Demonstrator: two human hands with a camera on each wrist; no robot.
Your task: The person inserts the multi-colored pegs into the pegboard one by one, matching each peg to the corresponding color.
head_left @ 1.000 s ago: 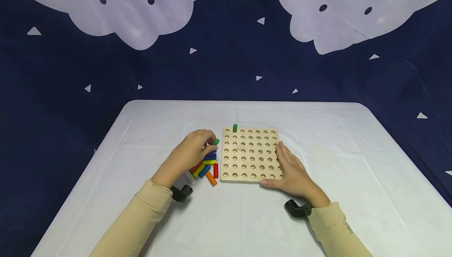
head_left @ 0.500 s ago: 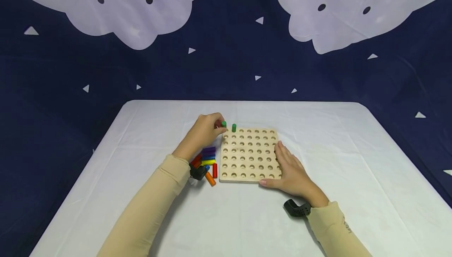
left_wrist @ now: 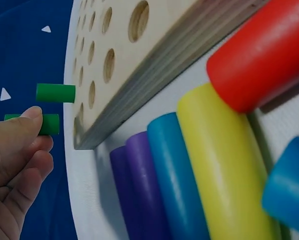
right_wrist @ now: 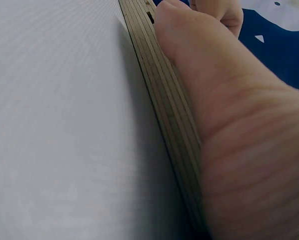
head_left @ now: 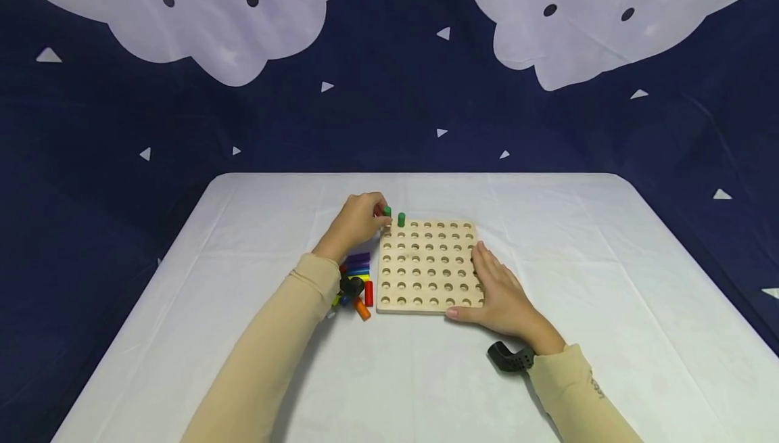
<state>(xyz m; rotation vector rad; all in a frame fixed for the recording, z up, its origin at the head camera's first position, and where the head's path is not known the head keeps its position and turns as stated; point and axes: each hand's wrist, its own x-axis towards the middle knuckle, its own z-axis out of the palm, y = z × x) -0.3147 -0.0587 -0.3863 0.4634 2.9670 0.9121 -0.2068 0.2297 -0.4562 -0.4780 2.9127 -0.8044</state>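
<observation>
Between thumb and fingertip, my left hand (head_left: 359,218) pinches a green peg (left_wrist: 50,125). In the left wrist view that peg is just off the face of the wooden peg board (head_left: 423,266), near its far left corner. A second green peg (head_left: 402,220) stands upright in the far row, beside the pinched one. My right hand (head_left: 505,297) lies at the board's near right corner with fingers fairly straight along the right side and the thumb on the front edge. The right wrist view shows that thumb against the layered wood edge.
Loose pegs lie left of the board, partly hidden by the left wrist's camera: purple (head_left: 358,257), yellow (left_wrist: 224,165), blue (left_wrist: 172,165), red (head_left: 368,293) and orange (head_left: 362,308). A white cloth covers the table (head_left: 450,375). Behind it hangs a dark blue backdrop (head_left: 389,125).
My left hand has carried the green peg from the loose pegs up to the board's far left corner, then shifted only slightly. The right hand has stayed on the board.
</observation>
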